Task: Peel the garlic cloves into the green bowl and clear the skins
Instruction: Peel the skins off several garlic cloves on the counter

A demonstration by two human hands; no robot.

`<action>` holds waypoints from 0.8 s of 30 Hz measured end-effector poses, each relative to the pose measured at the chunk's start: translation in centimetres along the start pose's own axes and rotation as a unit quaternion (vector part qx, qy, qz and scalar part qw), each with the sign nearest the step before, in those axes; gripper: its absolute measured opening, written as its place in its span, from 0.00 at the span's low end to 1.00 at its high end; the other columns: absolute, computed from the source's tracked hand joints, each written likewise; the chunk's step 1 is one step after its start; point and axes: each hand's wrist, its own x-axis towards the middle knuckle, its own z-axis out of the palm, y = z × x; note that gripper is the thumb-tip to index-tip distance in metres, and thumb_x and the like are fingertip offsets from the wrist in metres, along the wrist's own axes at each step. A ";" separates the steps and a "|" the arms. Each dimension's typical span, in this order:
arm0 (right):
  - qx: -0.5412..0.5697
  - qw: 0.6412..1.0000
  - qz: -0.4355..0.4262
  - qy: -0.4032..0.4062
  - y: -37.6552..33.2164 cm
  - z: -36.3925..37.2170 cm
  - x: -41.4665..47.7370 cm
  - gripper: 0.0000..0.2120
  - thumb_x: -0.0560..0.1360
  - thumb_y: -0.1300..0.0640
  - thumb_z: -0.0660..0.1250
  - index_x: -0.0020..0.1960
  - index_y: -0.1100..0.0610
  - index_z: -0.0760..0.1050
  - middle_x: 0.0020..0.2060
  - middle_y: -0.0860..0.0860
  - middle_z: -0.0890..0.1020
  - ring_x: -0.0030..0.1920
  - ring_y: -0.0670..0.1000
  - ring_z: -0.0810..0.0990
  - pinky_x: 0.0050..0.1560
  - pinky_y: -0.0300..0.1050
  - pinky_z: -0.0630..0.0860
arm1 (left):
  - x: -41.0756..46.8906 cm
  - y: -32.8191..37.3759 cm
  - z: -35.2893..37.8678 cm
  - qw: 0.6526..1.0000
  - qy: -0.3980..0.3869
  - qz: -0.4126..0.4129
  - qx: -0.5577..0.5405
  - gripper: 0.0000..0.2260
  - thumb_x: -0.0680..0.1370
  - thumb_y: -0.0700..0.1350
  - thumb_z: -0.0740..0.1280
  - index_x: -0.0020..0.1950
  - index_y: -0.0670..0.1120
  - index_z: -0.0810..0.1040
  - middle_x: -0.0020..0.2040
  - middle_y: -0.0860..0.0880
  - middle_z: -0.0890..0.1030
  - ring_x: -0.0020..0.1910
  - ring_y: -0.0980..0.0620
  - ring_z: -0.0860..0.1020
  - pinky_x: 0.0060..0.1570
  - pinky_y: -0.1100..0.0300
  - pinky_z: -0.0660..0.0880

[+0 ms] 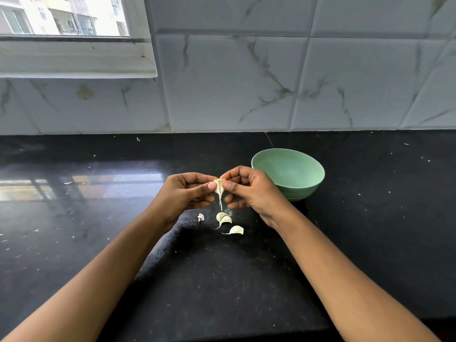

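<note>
we pinch one garlic clove (219, 187) between the fingers (209, 186) of our left hand (187, 191) and right hand (249, 191), raised off the tabletop (98, 218) to tear its skin apart, the green bowl (303, 191) near at two o'clock, other cloves (224, 218) below at six o'clock.

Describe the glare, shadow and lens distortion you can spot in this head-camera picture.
Head view: the window is washed out and its glare streaks the black countertop at left; a darker patch surrounds the loose garlic cloves; tile lines bow from wide-angle distortion.
</note>
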 end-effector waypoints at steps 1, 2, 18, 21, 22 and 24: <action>-0.002 1.000 -0.004 0.005 0.1 0.0 0.0 0.01 0.75 0.65 0.68 0.46 0.61 0.77 0.34 0.51 0.79 0.30 0.44 0.78 0.31 0.37 0.79 | -0.1 0.0 0.1 1.000 0.003 0.007 0.011 0.12 0.67 0.44 0.71 0.49 0.42 0.82 0.37 0.46 0.84 0.33 0.56 0.81 0.40 0.63 0.80; -0.002 1.000 -0.009 0.011 0.2 0.0 0.1 0.01 0.74 0.65 0.68 0.45 0.61 0.77 0.34 0.51 0.79 0.30 0.44 0.78 0.32 0.37 0.79 | -0.1 0.0 0.2 1.000 0.004 0.012 0.018 0.12 0.67 0.45 0.72 0.48 0.42 0.83 0.36 0.46 0.84 0.34 0.56 0.81 0.40 0.63 0.80; -0.163 0.973 -0.164 0.016 0.1 -0.3 0.0 0.04 0.72 0.61 0.72 0.46 0.61 0.80 0.38 0.53 0.84 0.39 0.50 0.84 0.40 0.42 0.82 | -0.6 0.1 0.7 0.982 0.050 0.144 0.110 0.10 0.62 0.44 0.76 0.42 0.46 0.83 0.39 0.48 0.86 0.41 0.51 0.84 0.45 0.62 0.80; -0.182 0.963 -0.200 0.003 0.1 -0.5 -0.1 0.03 0.73 0.60 0.71 0.45 0.58 0.80 0.38 0.52 0.84 0.39 0.52 0.84 0.42 0.47 0.82 | -0.7 0.1 0.9 0.987 0.038 0.136 0.074 0.09 0.62 0.42 0.76 0.40 0.45 0.83 0.38 0.46 0.85 0.40 0.49 0.84 0.43 0.61 0.80; -0.178 0.963 -0.201 0.000 0.2 -0.6 -0.1 0.02 0.73 0.60 0.71 0.45 0.57 0.79 0.38 0.52 0.84 0.39 0.52 0.84 0.42 0.48 0.82 | -0.7 0.1 1.0 0.989 0.033 0.131 0.058 0.09 0.62 0.41 0.75 0.40 0.44 0.83 0.38 0.45 0.85 0.39 0.50 0.84 0.42 0.62 0.80; -0.175 0.963 -0.207 0.001 0.3 -0.7 -0.1 0.02 0.73 0.61 0.71 0.45 0.58 0.79 0.38 0.52 0.84 0.39 0.51 0.84 0.42 0.46 0.83 | -0.7 0.2 1.1 0.992 0.027 0.122 0.032 0.08 0.62 0.40 0.75 0.40 0.43 0.83 0.38 0.45 0.85 0.38 0.50 0.84 0.41 0.63 0.79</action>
